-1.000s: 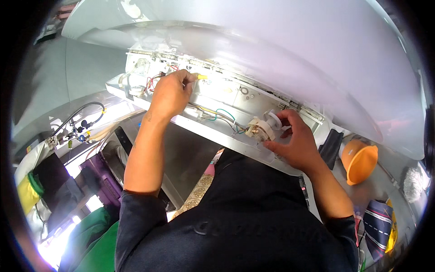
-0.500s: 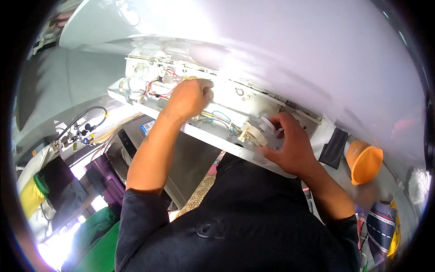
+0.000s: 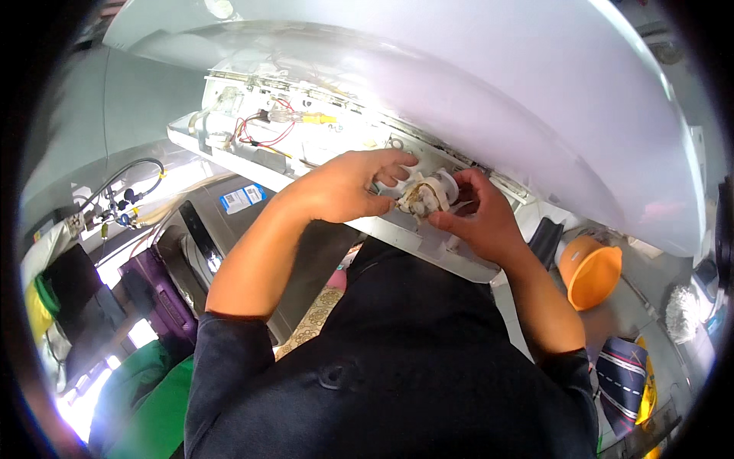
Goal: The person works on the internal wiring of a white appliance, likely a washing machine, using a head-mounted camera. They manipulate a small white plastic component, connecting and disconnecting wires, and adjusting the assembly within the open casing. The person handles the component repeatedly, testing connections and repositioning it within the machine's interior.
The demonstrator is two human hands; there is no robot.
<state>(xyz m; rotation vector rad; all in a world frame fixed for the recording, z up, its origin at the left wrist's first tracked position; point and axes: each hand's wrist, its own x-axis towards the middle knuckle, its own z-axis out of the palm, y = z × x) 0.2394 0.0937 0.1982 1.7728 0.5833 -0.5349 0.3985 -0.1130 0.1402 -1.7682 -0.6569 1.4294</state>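
A small cream-coloured plastic part with a white round disc (image 3: 423, 196) is pinched between the thumb and fingers of my right hand (image 3: 483, 213). Brownish marks or wires show on its left side. My left hand (image 3: 358, 183) hovers beside it with fingers apart and curved; the thumb tip comes close to the part, and I cannot tell if it touches. Both hands are over a long white panel tray (image 3: 252, 174) of an opened appliance. Red wires (image 3: 267, 143) and a clear and yellow piece (image 3: 317, 118) lie in its left end.
A large pale lid (image 3: 489, 84) stands raised behind the tray. To the left are a grey front-loading machine (image 3: 283, 245), a black hose with fittings (image 3: 126, 199) and a purple suitcase-like object (image 3: 164, 302). An orange bucket (image 3: 592, 271) sits at the right.
My left hand has moved right, away from the wires, and its fingers have opened beside the plastic part. The right hand has shifted slightly up and left with the part, which is turned differently.
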